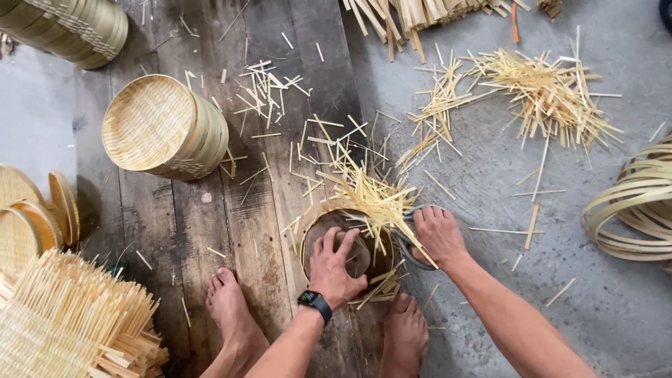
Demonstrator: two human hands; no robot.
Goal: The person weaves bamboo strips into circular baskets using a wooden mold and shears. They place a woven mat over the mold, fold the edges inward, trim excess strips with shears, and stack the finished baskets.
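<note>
Your left hand presses flat, fingers spread, on the round wooden form that sits on the plank floor just ahead of your feet. It is not clenched, only bearing down. Your right hand is closed around the shears at the form's right edge, their grey handles showing under your knuckles.

Around the form sits a bamboo ring, and a mat of thin strips fans out over its far rim, ends sticking past it. That mat looks very light and springy: the strips are stiff along their length but will likely flex, slide and splinter if you pinch them. Judging by this, hold through the form with a flat palm, as you do now, not by the loose ends. The ring seems thin and easily pushed out of round, so grip it low and evenly.

Offcuts litter the concrete to the right, and a finished steamer basket lies on its side to the left, well apart.
</note>
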